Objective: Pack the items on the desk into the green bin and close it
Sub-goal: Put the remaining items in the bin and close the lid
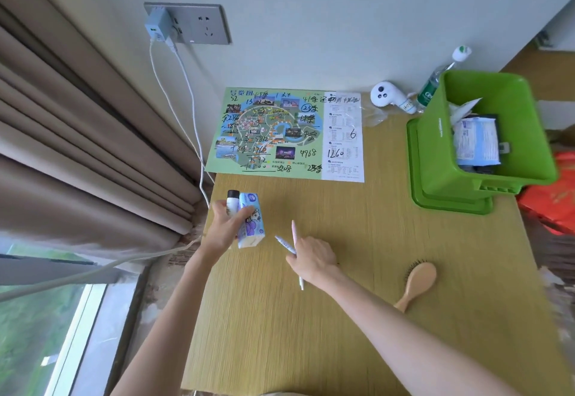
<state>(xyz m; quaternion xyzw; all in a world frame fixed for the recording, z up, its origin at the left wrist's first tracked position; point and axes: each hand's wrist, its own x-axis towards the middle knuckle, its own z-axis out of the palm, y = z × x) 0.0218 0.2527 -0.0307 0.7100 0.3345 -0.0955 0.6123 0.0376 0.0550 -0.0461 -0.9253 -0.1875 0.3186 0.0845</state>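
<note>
Gathering step: mid-frame, the left hand point(225, 224) clamps a blue-and-white tissue pack point(250, 227) and a black-capped white bottle point(232, 201). The right hand point(311, 260) pinches 2 slim pens point(293, 230). Next, everything must travel to the open green plastic bin point(441, 146), upper right.

Desk point(342, 333): yellow-green wood-grain top, set against a pale wall, curtain along its left edge.

Lying on it:
- Printed map sheet point(286, 134), flat at the back centre, covered in handwritten black numbers.
- White handheld device point(389, 97), back right, at the wall.
- Crumpled clear wrapper point(373, 117), between the map sheet and the device.
- Water bottle point(432, 84), green label, white cap, at the wall behind the bin.
- Green lid point(451, 204), flat at the right edge, with the green bin point(435, 146) standing on top of it.
- Wooden hairbrush point(417, 283), front right, bristles down.
- Pens point(293, 230), front centre, under the right hand point(311, 258); contact with the surface cannot be told.
</note>
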